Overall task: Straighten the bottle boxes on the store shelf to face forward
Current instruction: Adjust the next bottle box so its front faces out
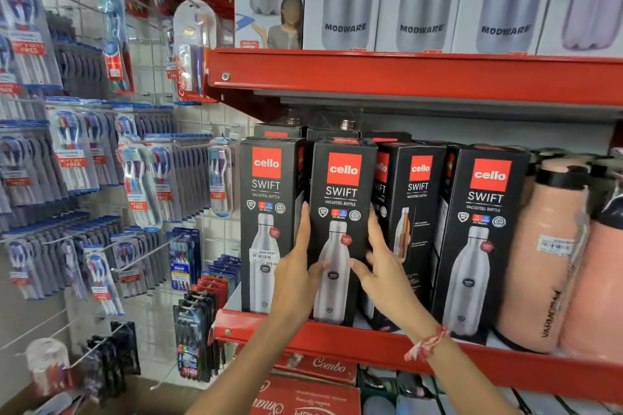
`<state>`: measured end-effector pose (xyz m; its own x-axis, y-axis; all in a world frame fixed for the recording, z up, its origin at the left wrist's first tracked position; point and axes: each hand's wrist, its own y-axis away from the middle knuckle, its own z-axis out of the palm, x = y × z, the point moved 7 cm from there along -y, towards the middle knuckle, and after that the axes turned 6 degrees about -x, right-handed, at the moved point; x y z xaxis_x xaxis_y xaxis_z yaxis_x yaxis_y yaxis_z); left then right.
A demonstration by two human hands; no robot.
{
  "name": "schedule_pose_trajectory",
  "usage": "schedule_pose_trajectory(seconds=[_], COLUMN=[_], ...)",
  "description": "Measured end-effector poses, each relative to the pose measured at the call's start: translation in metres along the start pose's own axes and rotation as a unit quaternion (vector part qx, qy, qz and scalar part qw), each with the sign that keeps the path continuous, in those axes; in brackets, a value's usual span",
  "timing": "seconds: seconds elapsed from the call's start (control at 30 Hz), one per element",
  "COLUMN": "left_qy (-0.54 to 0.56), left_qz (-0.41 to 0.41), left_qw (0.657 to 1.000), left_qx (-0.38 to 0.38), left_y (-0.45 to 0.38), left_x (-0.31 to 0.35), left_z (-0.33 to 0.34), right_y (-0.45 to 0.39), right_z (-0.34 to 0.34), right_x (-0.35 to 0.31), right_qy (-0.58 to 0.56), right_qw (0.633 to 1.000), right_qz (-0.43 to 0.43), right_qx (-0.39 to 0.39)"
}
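Black boxes line the red shelf. Left hand and right hand clasp the second box, fingers pressing its sides; it faces forward. The third box looks turned and remains to straighten.

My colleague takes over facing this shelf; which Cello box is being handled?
On the red middle shelf, find the row of black Cello Swift boxes. It is the second box from the left, gripped between the left hand and right hand; its neighbours stand untouched.
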<state>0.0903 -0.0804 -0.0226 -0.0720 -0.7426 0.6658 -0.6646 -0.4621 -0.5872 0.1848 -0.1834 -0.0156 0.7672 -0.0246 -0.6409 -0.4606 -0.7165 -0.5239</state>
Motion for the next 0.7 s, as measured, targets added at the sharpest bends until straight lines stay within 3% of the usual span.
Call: schedule_pose_trajectory(seconds=[0.13, 0.27, 0.33, 0.43, 0.53, 0.7], left_qy=[-0.032, -0.089, -0.105, -0.126, -0.107, -0.016], left_qz=[-0.008, 0.010, 0.078, 0.156, 0.179, 0.137], left_qw=[0.999, 0.995, 0.986, 0.966, 0.967, 0.986], left_qx=[0.036, 0.052, 0.101, 0.162, 0.147, 0.097], left_y=[-0.002, 0.001, 0.008, 0.020, 0.022, 0.018], left_x=[-0.007, 0.000, 0.016, 0.038, 0.049, 0.048], left_z=[-0.006, -0.012, -0.018, -0.019, -0.010, 0.004], right_y=[0.007, 0.034, 0.043, 0.041, 0.033, 0.032], right_z=[-0.005, -0.044, -0.055, -0.051, -0.040, -0.048], right_x=[-0.002, -0.011, -0.004, 0.017, 0.026, 0.032], right_qy=[-0.010, 0.052, 0.084, 0.166, 0.150, 0.103], right_qw=[1.000, 0.968, 0.948, 0.941, 0.951, 0.961], right_qz=[-0.005, -0.047, -0.013, 0.102, 0.160, 0.137], right_qx=[0.026, 0.241, 0.305, 0.278, 0.219, 0.219])
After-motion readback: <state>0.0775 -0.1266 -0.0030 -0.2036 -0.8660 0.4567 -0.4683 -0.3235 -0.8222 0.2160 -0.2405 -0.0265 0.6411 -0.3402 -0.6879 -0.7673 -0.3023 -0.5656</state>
